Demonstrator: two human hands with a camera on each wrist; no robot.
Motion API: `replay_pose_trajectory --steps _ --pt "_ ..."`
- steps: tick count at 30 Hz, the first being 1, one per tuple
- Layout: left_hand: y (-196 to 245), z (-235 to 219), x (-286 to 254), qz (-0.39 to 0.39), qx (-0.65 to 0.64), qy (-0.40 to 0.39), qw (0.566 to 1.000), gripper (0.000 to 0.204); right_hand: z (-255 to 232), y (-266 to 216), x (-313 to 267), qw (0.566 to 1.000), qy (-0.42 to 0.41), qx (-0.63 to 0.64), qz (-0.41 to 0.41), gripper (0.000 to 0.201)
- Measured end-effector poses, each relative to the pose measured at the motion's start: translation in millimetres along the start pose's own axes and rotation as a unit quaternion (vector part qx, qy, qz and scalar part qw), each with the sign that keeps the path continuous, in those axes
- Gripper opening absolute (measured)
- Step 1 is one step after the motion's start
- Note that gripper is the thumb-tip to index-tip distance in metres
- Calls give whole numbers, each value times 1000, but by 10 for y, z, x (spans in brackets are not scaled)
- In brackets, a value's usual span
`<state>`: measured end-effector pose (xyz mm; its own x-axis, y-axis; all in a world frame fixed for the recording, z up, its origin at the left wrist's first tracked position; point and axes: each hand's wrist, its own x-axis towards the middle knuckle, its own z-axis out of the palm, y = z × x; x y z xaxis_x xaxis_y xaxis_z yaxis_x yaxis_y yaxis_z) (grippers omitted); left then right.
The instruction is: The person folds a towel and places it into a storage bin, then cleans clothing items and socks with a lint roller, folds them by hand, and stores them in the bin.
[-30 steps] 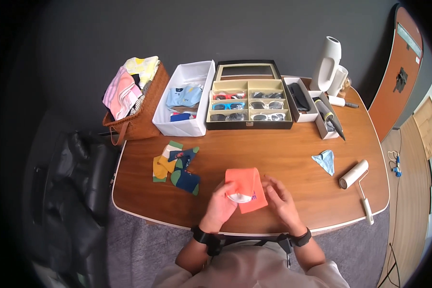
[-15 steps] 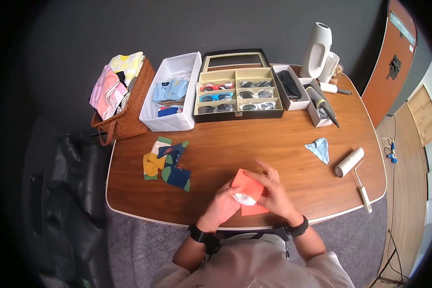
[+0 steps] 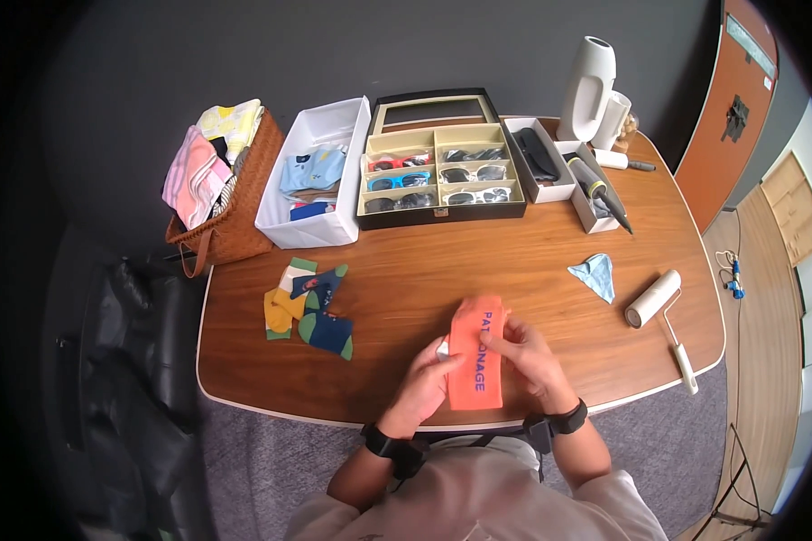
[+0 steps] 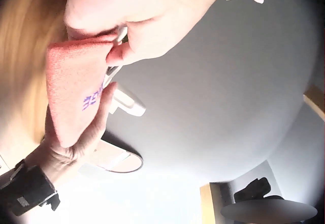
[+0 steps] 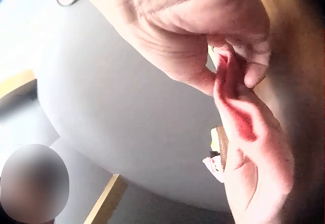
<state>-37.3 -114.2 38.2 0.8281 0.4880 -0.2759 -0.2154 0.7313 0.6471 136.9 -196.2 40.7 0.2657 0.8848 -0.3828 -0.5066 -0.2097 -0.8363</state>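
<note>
In the head view a coral sock (image 3: 472, 383), folded into a flat strip, is held over the near edge of the table. Purple letters run down its upper face, and a bit of white shows at its left edge. My left hand (image 3: 421, 383) pinches that left edge, thumb on top. On the other side my right hand (image 3: 534, 362) pinches the right edge, its thumb across the lettering. The right wrist view shows the sock's fabric (image 5: 236, 107) gathered between right thumb and fingers, with a fold gaping toward the left hand (image 5: 259, 178).
Patterned socks (image 3: 311, 307) lie at left on the wooden table (image 3: 424, 261). A light blue cloth (image 3: 595, 273) and a lint roller (image 3: 654, 299) are at right. Along the back stand a wicker basket (image 3: 244, 198), a white bin (image 3: 311, 236), a sunglasses case (image 3: 478, 213) and small boxes (image 3: 555, 191).
The sock has been turned so its lettering faces up and its white patch is mostly out of sight. My right hand came in from beside it and now pinches its right edge.
</note>
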Motion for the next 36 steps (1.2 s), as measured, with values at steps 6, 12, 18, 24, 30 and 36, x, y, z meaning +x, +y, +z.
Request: replay_pose_trajectory --steps 6,12,18,24,30,36 --pt "-38 -25 -1 34 39 29 998 39 11 49 -56 996 -26 72 -41 33" --pt "38 33 3 81 1 27 996 28 81 -68 -144 953 -77 -108 -274 21" --pt "130 0 53 -39 -73 -32 996 60 108 -186 -169 838 -13 -355 -415 25" --pt "140 149 -8 -133 -41 -35 990 71 115 -183 -188 761 19 -440 -476 27" --pt "41 168 3 -123 -42 -81 988 63 87 -135 -134 745 45 -459 -482 29" --pt "-8 171 -59 -146 18 -93 985 44 68 -128 -158 781 82 -440 -435 32"
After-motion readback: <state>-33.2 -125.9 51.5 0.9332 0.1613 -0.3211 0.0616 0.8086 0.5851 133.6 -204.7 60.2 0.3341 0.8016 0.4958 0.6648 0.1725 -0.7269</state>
